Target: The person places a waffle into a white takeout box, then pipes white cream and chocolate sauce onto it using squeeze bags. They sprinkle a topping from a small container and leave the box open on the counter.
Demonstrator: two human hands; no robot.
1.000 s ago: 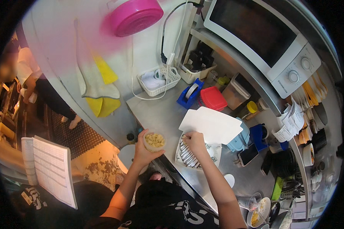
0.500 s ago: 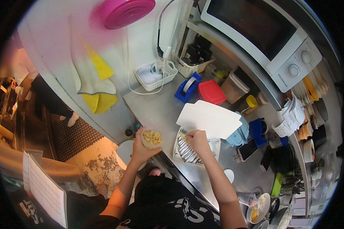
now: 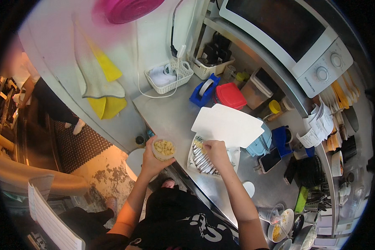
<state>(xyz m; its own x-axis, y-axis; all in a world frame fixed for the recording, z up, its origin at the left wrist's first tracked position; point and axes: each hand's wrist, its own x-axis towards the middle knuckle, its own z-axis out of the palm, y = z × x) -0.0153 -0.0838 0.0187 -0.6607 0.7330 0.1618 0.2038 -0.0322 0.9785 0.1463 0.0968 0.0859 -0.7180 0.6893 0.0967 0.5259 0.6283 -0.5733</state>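
Observation:
My left hand (image 3: pixel 151 163) is closed round a small clear round tub (image 3: pixel 163 158) beside the counter's front edge. Pale yellow pieces that look like garlic cloves (image 3: pixel 164 146) fill it. Over a white patterned box (image 3: pixel 235 157) on the counter, my right hand (image 3: pixel 215 152) has its fingers pinched together; what they hold, if anything, is hidden. Slim silvery fish-like strips (image 3: pixel 201 161) lie side by side in the box, with some pale yellow bits at its far left corner. A white flap, apparently its lid (image 3: pixel 227 127), stands raised behind it.
Behind the box are a blue tape dispenser (image 3: pixel 205 90), a red-lidded container (image 3: pixel 231 96) and a white basket (image 3: pixel 169 80). A phone (image 3: pixel 270 161) and blue containers lie to the right. A microwave (image 3: pixel 287 35) sits on the shelf above. Another person (image 3: pixel 50 100) stands at far left.
The view has shifted slightly. My right hand stays pinched over the box, and my left hand keeps the tub at nearly the same place.

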